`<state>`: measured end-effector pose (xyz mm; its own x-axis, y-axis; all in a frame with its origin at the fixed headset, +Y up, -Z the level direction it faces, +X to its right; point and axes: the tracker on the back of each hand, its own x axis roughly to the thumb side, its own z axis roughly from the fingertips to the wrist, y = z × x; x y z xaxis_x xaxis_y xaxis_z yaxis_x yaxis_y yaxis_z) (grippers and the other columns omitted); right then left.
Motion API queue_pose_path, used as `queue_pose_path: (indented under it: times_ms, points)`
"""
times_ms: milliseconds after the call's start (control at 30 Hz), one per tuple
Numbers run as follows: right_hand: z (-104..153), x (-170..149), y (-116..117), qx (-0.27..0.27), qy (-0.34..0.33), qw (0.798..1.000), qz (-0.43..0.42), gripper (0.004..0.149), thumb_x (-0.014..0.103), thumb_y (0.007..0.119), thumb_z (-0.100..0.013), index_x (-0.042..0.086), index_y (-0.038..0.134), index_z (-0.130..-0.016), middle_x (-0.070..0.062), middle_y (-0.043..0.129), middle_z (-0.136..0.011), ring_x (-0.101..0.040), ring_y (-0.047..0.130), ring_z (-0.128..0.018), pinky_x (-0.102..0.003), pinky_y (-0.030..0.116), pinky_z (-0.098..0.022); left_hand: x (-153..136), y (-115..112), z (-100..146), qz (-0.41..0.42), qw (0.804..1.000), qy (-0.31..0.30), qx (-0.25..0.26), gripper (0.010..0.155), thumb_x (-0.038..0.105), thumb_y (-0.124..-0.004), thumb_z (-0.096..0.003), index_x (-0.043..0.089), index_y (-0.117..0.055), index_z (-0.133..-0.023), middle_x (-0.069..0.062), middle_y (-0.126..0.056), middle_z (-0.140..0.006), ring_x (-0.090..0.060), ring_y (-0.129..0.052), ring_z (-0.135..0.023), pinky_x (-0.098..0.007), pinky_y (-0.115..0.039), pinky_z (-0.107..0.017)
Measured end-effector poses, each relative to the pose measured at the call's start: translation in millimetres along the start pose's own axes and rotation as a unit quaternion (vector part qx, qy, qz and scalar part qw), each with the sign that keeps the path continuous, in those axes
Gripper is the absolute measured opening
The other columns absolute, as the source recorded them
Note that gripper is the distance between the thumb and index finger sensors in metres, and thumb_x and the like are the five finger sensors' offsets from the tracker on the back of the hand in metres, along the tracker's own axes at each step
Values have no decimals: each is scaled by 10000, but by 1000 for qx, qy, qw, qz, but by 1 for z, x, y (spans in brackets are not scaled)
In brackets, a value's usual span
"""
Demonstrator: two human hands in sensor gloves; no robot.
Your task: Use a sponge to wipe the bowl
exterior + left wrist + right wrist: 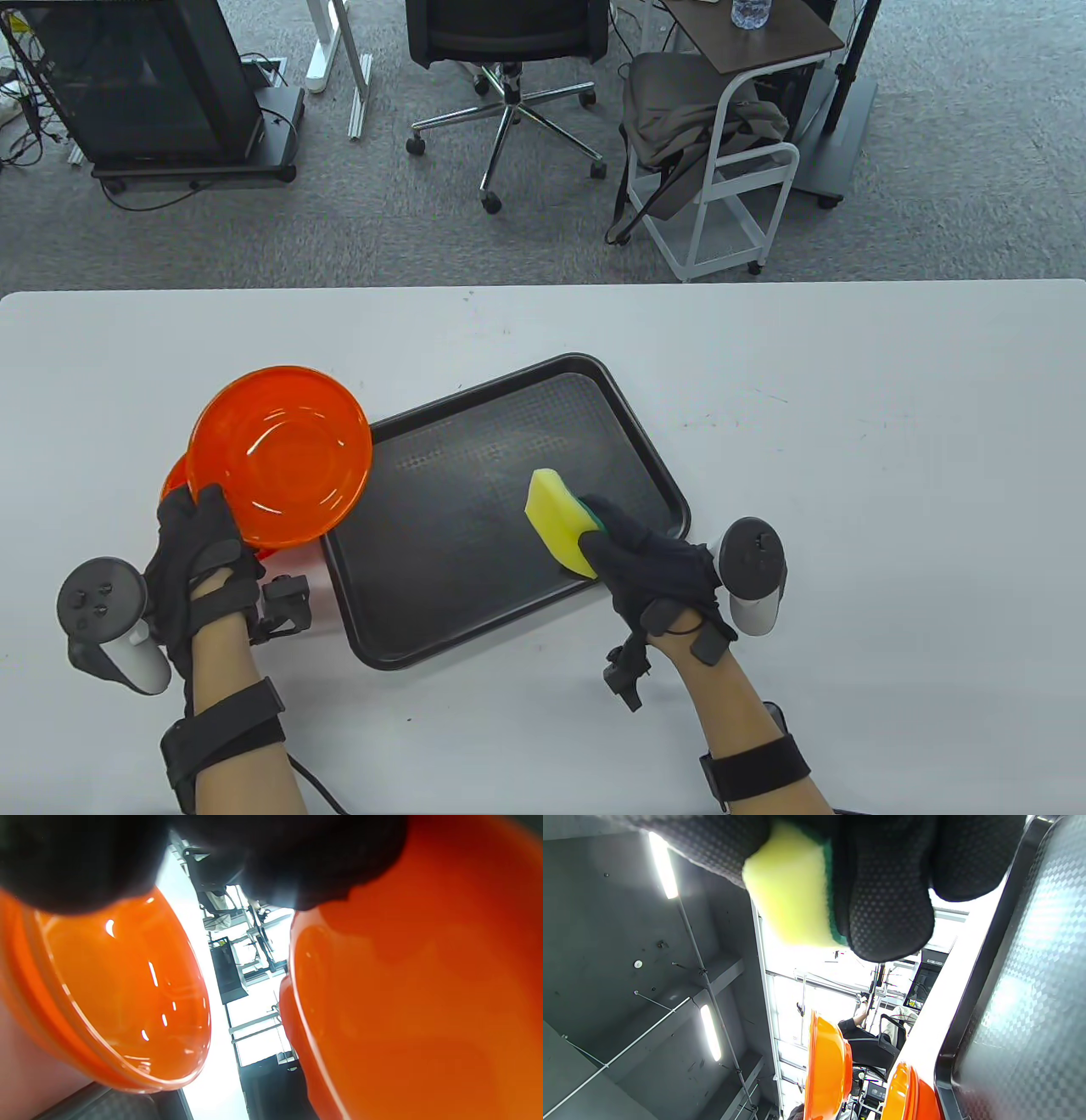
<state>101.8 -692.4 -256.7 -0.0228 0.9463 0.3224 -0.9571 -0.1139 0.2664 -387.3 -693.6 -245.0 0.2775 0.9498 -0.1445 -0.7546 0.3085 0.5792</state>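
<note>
My left hand (199, 552) grips the near rim of an orange bowl (278, 454) and holds it tilted above the table, its inside facing up and towards the tray. A second orange bowl (174, 484) lies beneath it on the table, mostly hidden. Both bowls fill the left wrist view, the held one (127, 984) and the lower one (415, 993). My right hand (649, 564) holds a yellow sponge with a green back (560, 519) over the black tray (509, 407). In the right wrist view my fingers (886, 899) clamp the sponge (793, 895).
The black tray lies askew in the middle of the white table (848, 407). Beyond the far table edge stand an office chair (509, 51), a white cart (730, 170) and a dark cabinet (153, 85).
</note>
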Motion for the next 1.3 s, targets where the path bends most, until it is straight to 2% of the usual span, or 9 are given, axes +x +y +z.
queue_pose_path:
  times_ms: [367,667,833,967,1300]
  points:
    - [0,-5,3,8,12,1000,-3,510,340,746,-580,11,589,-937,-270,887,-794,-359,1006,-555,-590,763,-480,-20,9,-5,24,996,53,63,623,444,-723,-550,49,-532,-992,-40,-941,-433,-64,-950,-44,-336,-918,-163]
    - [0,-8,6,15,19,1000,-1,509,340,745,-581,11,590,-937,-269,887,-795,-360,1006,-556,-589,763,-480,-43,-2,-7,18,993,106,43,649,426,-715,-550,36,-471,-1008,-81,-918,-490,-76,-955,-93,-346,-910,-192]
    - [1,-12,10,20,28,999,-1,509,340,745,-581,12,588,-938,-269,884,-797,-361,1005,-557,-591,763,-479,-46,-1,-8,-36,992,113,50,655,428,-719,-546,42,-469,-1014,-82,-919,-480,-52,-941,-71,-320,-907,-154]
    - [1,-13,12,21,28,999,-2,510,341,744,-582,12,588,-938,-269,884,-798,-361,1004,-558,-591,762,-481,-53,-4,-9,-5,990,135,33,658,427,-717,-550,39,-463,-1017,-87,-915,-478,-44,-935,-67,-312,-905,-144]
    - [1,-13,14,28,27,999,-3,510,341,744,-582,13,586,-939,-269,883,-799,-362,1004,-558,-591,761,-481,-58,-6,-7,-33,987,152,33,658,424,-727,-546,34,-475,-1013,-71,-922,-469,-37,-934,-54,-306,-906,-133]
